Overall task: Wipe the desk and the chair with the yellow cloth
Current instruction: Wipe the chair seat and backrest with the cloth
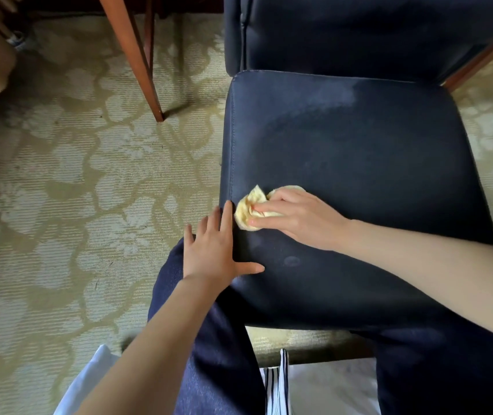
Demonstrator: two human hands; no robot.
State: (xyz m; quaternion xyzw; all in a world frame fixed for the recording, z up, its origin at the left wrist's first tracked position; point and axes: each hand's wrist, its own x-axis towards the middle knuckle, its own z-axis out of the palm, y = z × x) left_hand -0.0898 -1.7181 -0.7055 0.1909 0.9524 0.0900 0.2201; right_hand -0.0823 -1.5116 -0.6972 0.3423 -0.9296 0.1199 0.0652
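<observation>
1. The yellow cloth [248, 208] was pressed onto the chair seat [359, 160], lower centre of the frame, under the straight fingers of the right hand [297, 218].
2. The left hand [213, 254] was laid spread against the seat's left edge.

Yellow cloth [249, 208] – pale, small, crumpled into a wad. It sits on the chair [359, 163] seat, front-left area, just inside the stitched left seam, pinned flat under the fingers of the right hand [302, 220]. Part of it pokes out past the fingertips.

Chair – dark navy upholstery, padded seat with rounded corners, backrest upright at the top of view, reddish wood frame showing at the upper right. Lighter smeary patches near the seat's back; one small round mark near the front.

Desk [137, 55] – only a slanted reddish-brown leg shows, left of the chair.
</observation>
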